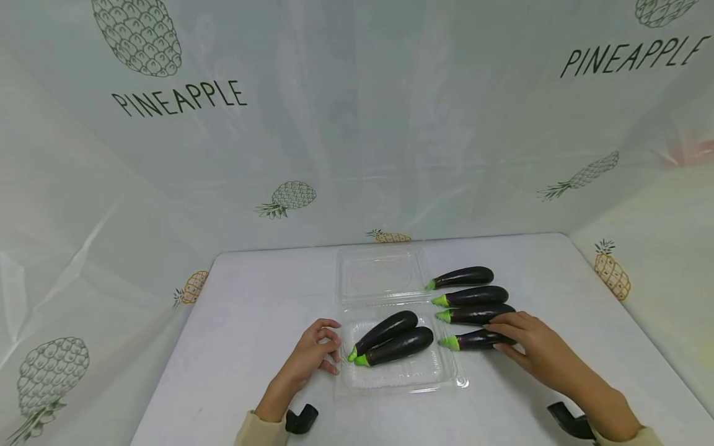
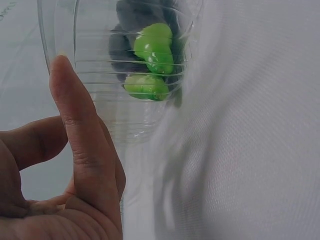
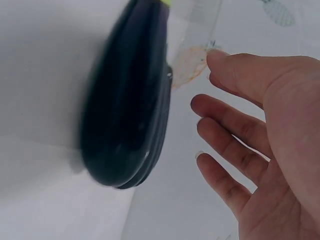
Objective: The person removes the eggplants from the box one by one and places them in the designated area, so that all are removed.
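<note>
A clear plastic clamshell box lies on the white table with its lid folded back. Inside it are two dark eggplants, green stems pointing left. My left hand is at the box's left side; in the left wrist view a raised fingertip meets the wall. To the right of the box several eggplants lie in a column. Over the nearest eggplant is my right hand. The right wrist view shows its fingers loosely bent, a gap between them and the eggplant.
The lid lies flat behind the box base. A black curved piece is by the left wrist, another by the right. A pineapple-print sheet hangs behind the table and along both its sides.
</note>
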### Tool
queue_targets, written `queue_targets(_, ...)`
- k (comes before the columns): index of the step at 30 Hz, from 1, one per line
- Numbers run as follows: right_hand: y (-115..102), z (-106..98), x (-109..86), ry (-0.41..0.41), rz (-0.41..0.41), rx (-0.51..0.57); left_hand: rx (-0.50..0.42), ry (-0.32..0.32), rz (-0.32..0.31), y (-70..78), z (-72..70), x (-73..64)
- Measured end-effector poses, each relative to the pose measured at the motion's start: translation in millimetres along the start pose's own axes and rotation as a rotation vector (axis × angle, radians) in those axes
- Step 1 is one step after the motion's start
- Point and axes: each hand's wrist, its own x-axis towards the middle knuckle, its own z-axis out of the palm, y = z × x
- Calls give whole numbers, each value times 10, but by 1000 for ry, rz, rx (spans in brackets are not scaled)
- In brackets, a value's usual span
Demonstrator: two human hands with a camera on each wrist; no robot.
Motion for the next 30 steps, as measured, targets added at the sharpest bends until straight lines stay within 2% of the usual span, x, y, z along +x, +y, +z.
queue_targets(6,-118,-29,98,-3,-15,8,5,4,3,7,-1,10)
queue_targets(14,-225,-25,212,40,-78,40,8,6,6,5,3,12)
queue_targets(21,-326,-9,287,7,-89,50,3,1,6,-4,8,3)
queue_targets(30,-447,63,395,15,-128,82,1,-7,8,4,6,-3)
